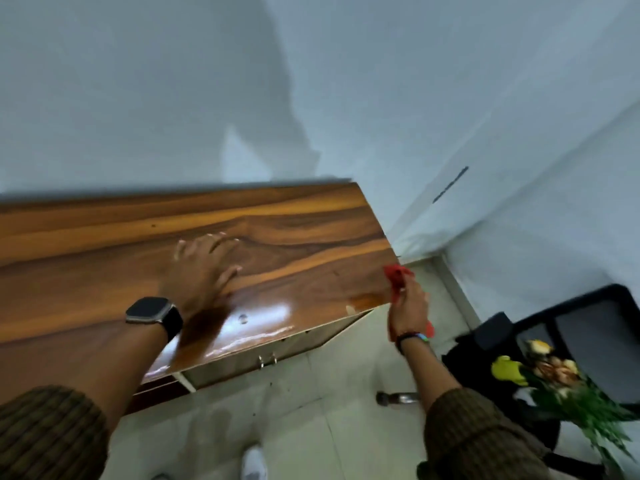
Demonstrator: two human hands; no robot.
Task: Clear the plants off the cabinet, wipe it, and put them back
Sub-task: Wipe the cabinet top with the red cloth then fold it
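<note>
Two ribbed brown sleeves fill the lower corners of the frame, with the bare forearms reaching up from them toward the middle. Between them, at the bottom edge, a white shoe shows on the pale tiled floor.

From the lower left the left arm runs to mid-frame and wears a dark watch at the wrist. At its end the left hand lies palm down on the cabinet, fingers straight and spread, thumb out to the right, holding nothing.

Across the left and centre of the frame the cabinet's glossy wood-grain top slants, with its right end near the middle right. Its top carries only the hand, and light glares off it near the front edge. Below that edge a pale front with a small metal handle is visible.

Just off the cabinet's right front corner, right of centre, the right hand is raised. Its fingers curl round a red cloth, which bunches above the hand and touches or nearly touches the corner; blur hides which. More red hangs below the hand by a wristband.

At the lower right stands a black chair, well apart from the cabinet. On its seat lies a plant, with yellow and pale flowers and green leaves spilling toward the bottom right corner. It is blurred, and no pot can be made out.

Pale walls fill the upper frame.
</note>
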